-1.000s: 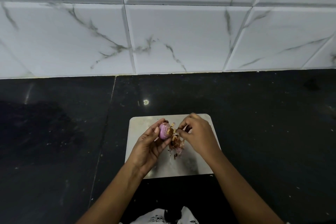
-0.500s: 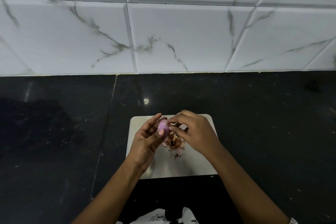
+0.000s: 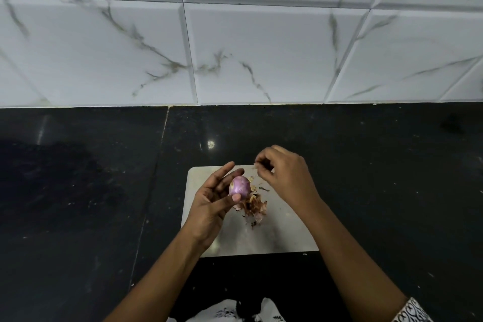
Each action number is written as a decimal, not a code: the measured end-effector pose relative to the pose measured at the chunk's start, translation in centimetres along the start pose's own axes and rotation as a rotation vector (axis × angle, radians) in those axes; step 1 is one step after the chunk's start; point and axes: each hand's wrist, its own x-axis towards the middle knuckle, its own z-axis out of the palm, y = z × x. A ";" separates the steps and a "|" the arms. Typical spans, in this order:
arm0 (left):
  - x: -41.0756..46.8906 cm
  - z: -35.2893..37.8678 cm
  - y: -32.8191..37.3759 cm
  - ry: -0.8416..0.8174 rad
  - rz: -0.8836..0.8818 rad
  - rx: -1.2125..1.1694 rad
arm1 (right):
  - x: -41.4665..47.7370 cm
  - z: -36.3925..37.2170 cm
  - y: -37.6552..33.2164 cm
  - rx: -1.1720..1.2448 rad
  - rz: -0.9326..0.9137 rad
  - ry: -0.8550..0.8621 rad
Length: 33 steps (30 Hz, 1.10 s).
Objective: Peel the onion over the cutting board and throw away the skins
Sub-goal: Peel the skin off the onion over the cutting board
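Two hands work above the board [image 3: 277, 239], which lies at the counter's [image 3: 78, 191] near edge. Left hand [image 3: 209, 206], fingers half spread, pinches the onion [image 3: 239, 185] between thumb and fingertips over the board's far left part. Right hand [image 3: 285, 175], fingers curled, pinches a tiny scrap [image 3: 259, 165] above the far edge. Skins [image 3: 254, 206] are heaped mid-board.

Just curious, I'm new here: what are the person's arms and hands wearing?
No gloves, rings or watch show on the left hand or right hand. The left arm is bare; the right arm is bare up to a white, dark-printed sleeve.
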 end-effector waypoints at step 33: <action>-0.4 0.4 -0.9 0.083 0.032 -0.037 | -1.8 2.8 -1.1 0.693 0.462 -0.044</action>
